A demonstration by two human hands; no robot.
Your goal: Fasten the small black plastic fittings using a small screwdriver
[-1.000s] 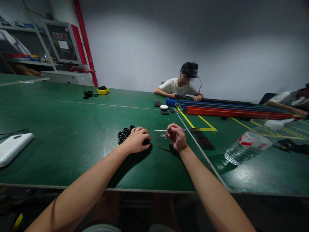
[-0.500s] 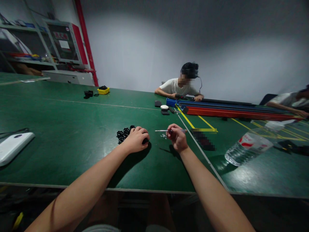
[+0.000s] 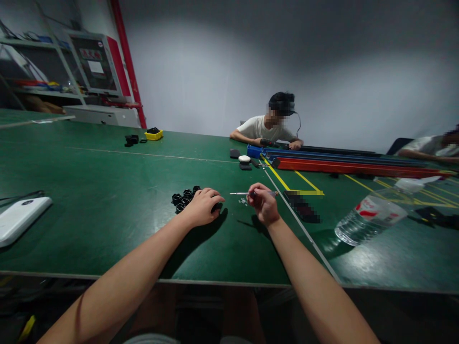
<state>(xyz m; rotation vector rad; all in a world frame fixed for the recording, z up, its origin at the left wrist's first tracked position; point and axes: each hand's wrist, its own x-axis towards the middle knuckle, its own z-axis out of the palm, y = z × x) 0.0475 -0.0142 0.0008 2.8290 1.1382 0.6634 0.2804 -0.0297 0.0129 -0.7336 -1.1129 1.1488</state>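
Observation:
My left hand (image 3: 205,207) is palm down over the table, its fingers loosely spread. A dark piece shows under its fingertips; whether they touch it I cannot tell. Beside that hand, to its left, several small black hollow plastic parts (image 3: 182,198) lie in a cluster, partly covered by the hand. My right hand (image 3: 263,204) is closed around a slim screwdriver (image 3: 238,193), its thin metal shaft pointing left toward the other hand. Just below the shaft, some tiny clear or silvery pieces (image 3: 243,201) lie on the green table (image 3: 118,220).
A water bottle (image 3: 371,217) stands at right, near a dark blurred-out phone-like object (image 3: 303,208). At left lies a white device (image 3: 23,220). Further back are a yellow bin (image 3: 154,135), long red rails (image 3: 351,168), and a co-worker (image 3: 267,126) across the table.
The fingers of my left hand have straightened and spread slightly to the right. My right hand keeps the screwdriver in nearly the same place.

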